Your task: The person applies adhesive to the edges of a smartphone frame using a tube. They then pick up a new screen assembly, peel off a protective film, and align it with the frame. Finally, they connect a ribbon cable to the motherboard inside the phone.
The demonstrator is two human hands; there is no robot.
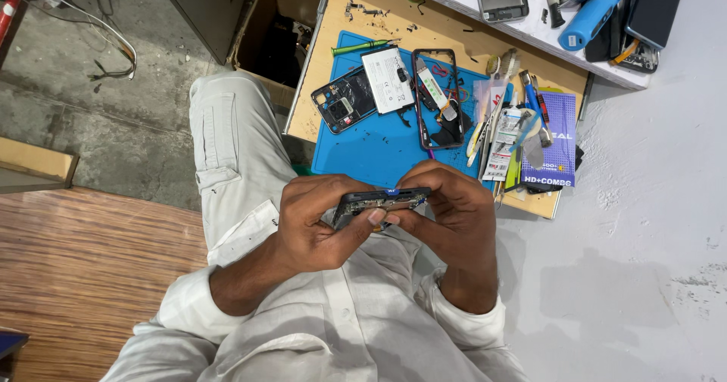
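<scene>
Opened phone (pixel 381 200) lies edge-up between both hands, long axis running nine to three o'clock. Left hand (pixel 322 227) and right hand (pixel 447 215) each clasp an end, equally near. Blue mat (pixel 363 143) with a battery (pixel 388 79) lies at twelve on the table (pixel 326 71).

Both hands gripped an opened phone body (pixel 381 202) at frame centre, edge-on to camera: left hand (pixel 318 227) from left, thumb across the near edge; right hand (pixel 447 212) curled over the right end. Above them, a blue mat (pixel 356 143) carried a back cover (pixel 343 99), white battery (pixel 387 80), phone frame (pixel 438 98). Green screwdriver (pixel 362 46) lay upper centre.
</scene>
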